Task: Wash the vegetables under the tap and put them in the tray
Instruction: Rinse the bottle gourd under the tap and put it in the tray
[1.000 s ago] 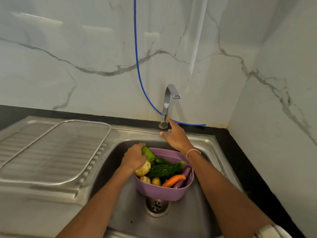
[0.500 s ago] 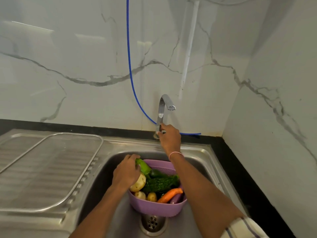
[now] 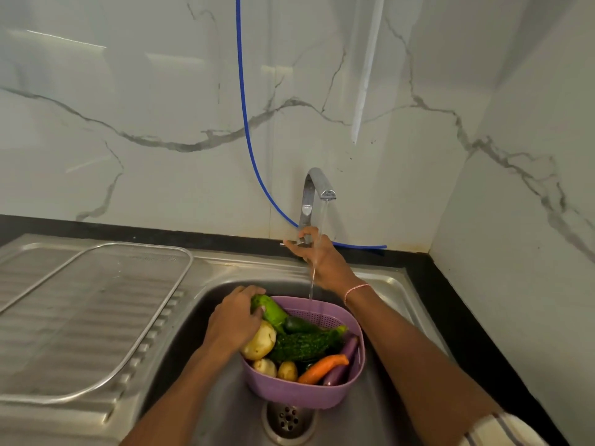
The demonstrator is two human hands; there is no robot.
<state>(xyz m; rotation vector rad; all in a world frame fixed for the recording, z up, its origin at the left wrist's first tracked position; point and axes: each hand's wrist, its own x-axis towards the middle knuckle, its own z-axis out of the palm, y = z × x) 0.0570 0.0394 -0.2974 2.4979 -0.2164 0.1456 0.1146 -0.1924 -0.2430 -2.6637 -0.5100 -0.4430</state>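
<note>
A purple basket [image 3: 302,395] sits in the steel sink [image 3: 206,304] over the drain, filled with potatoes [image 3: 260,343], a bitter gourd [image 3: 304,344], a carrot [image 3: 323,368], a purple aubergine [image 3: 343,362] and a light green vegetable [image 3: 272,310]. My left hand [image 3: 233,320] grips the light green vegetable at the basket's left rim. My right hand [image 3: 317,255] holds the lever at the base of the chrome tap [image 3: 314,194]. Water runs from the spout into the basket's far side. A wire mesh tray [image 3: 96,317] lies on the draining board to the left.
A blue hose [image 3: 246,123] hangs down the marble wall and runs behind the tap to the right. A black counter strip [image 3: 467,317] borders the sink at the back and right. The wall corner stands close on the right.
My right hand reached up from above the basket and took hold of the tap lever. Water now flows from the spout. My left hand stays on the green vegetable.
</note>
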